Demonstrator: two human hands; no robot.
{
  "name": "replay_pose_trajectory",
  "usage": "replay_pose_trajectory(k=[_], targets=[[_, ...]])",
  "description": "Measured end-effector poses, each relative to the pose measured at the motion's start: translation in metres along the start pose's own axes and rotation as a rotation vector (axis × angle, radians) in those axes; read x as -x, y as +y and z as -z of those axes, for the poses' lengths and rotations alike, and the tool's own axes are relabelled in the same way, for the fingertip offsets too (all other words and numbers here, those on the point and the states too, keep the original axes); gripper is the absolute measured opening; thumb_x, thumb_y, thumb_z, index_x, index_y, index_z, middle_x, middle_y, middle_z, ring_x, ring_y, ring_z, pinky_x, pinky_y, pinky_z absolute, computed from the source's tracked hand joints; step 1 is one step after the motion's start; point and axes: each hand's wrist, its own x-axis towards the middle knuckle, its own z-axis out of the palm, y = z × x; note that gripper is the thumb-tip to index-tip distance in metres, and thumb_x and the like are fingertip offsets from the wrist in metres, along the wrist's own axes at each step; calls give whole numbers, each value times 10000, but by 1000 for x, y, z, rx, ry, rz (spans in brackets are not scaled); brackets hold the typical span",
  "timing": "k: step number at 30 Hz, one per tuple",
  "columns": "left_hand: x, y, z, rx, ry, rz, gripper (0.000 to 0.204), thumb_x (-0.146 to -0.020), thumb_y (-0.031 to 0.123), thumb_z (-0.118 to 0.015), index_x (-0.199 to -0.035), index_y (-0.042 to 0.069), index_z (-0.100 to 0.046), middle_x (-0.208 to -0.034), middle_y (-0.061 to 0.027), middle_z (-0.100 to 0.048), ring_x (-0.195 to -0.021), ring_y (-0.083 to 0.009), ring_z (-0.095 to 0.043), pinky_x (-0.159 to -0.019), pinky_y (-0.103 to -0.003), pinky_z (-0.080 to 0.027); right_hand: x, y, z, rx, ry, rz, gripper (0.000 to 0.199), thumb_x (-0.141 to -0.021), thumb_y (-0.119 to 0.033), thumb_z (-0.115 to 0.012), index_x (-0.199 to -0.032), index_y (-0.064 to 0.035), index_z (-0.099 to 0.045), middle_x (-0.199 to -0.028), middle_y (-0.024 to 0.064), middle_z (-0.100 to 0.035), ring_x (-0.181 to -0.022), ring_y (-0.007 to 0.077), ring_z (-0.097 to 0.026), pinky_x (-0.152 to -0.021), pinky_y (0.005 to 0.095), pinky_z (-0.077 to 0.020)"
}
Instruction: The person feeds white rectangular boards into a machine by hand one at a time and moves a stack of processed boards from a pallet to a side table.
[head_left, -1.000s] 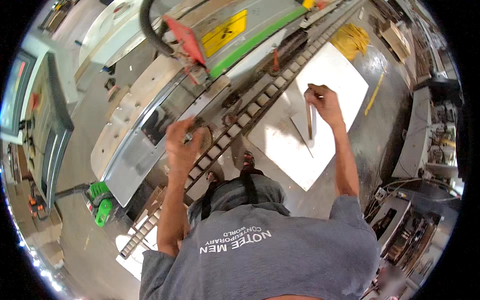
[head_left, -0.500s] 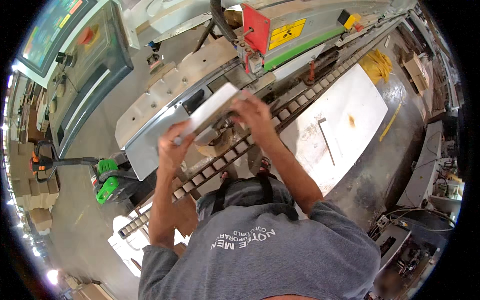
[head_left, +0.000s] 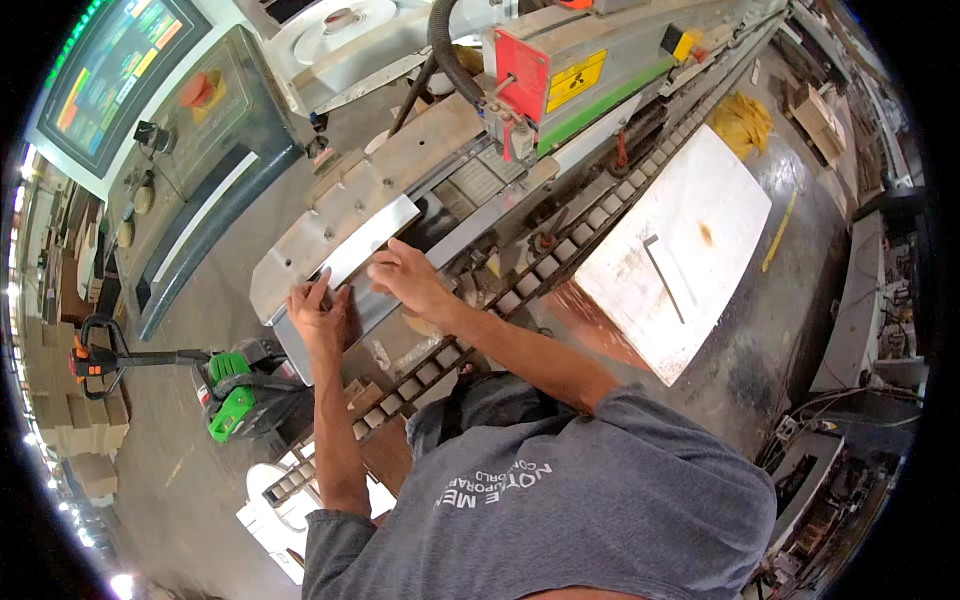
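A narrow white panel (head_left: 374, 240) lies lengthwise on the machine's metal bed, along the pale fence plate (head_left: 335, 212) on its far side. My left hand (head_left: 322, 315) is at the panel's left end, fingertips over its edge and the thumb on the near side, closed on it. Farther right, my right hand (head_left: 408, 280) touches the near edge with bent fingertips. Its fingers are apart and not wrapped around the panel. The panel's underside and part of its near side are hidden by my hands.
Beyond the bed stands the machine body with a red plate (head_left: 522, 75) and a dark hose (head_left: 442, 45). A control console (head_left: 195, 165) is at left, above a green-and-black pallet truck (head_left: 232, 395). A block conveyor rail (head_left: 548, 265) runs diagonally past a white board (head_left: 690, 240) at right.
The white panel has come down from my raised hands onto the bed beside the fence. Both hands moved lower and left with it, and the right hand's grip loosened.
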Motion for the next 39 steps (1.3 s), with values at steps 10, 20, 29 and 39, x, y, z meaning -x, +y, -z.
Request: replay_pose_trajectory(k=[10, 20, 29, 39], targets=[[0, 4, -11, 80, 65, 1, 433, -671, 45, -842, -1090, 99, -748, -866, -104, -646, -826, -298, -608, -783, -409, -498, 6, -21, -1, 103, -35, -51, 392, -923, -201, -667, -1108, 75, -459, -1296, 251, -536, -1017, 198, -611, -837, 329, -557], [-1, 8, -11, 101, 78, 1, 405, -667, 32, -829, -1063, 63, -749, -869, -112, -649, -829, -319, -601, -800, -444, -482, 9, -23, -4, 58, -11, -48, 396, -920, -192, -669, -1109, 86, -460, -1360, 291, -498, -1046, 225, -622, -823, 333, -572], [-1, 10, -12, 119, 55, 50, 398, -665, 15, -827, -1053, 55, -751, -864, -109, -647, -813, -300, -594, -773, -419, -487, 6, -25, -1, 174, -26, -67, 303, -904, -165, -673, -960, 53, -470, -1106, 185, -620, -893, 151, -638, -742, 303, -556], [-17, 34, -26, 166, 51, 49, 375, -678, 29, -824, -1046, 54, -755, -850, -118, -644, -795, -301, -608, -732, -397, -499, -5, -28, 23, 247, 67, 21, 314, -909, -146, -665, -821, -34, -385, -843, 72, -573, -756, 116, -592, -660, 295, -514]])
